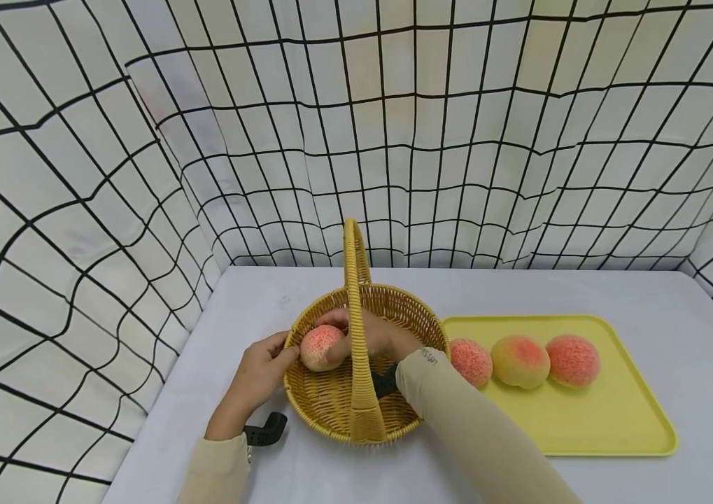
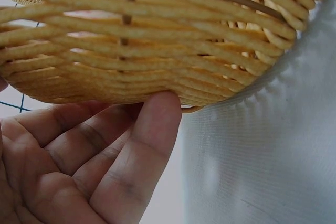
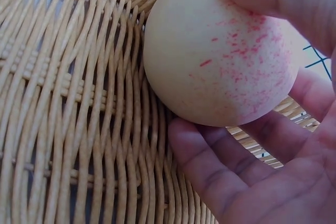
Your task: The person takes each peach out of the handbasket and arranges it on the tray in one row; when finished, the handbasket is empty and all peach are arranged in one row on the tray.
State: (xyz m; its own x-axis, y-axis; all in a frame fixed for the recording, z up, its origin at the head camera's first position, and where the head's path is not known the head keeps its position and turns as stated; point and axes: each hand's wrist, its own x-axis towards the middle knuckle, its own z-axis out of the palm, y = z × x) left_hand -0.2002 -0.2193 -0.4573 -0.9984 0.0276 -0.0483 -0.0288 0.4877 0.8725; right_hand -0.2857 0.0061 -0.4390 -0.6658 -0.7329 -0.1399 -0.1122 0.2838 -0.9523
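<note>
A round yellow wicker basket (image 1: pixel 325 406) with a tall arched handle stands on the white table. My right hand (image 1: pixel 386 337) reaches under the handle and holds a pink-speckled peach (image 1: pixel 318 350) inside, against the left wall. In the right wrist view, thumb and fingers curve round this pale peach (image 3: pixel 210 56) beside the woven wall (image 3: pixel 68 108). At the basket's left rim, my left hand (image 1: pixel 258 371) grips the edge. Its fingertips touch the outer weave (image 2: pixel 131 61) in the left wrist view; the thumb is mostly out of that view.
To the right, a yellow tray (image 1: pixel 602 427) bears three peaches: a pink one (image 1: pixel 471 362) partly behind the basket and sleeve, a yellow-orange one (image 1: pixel 520 361) and another pink one (image 1: pixel 573 360). White cloth walls with a black grid (image 1: pixel 415 140) enclose the table (image 1: pixel 665 301).
</note>
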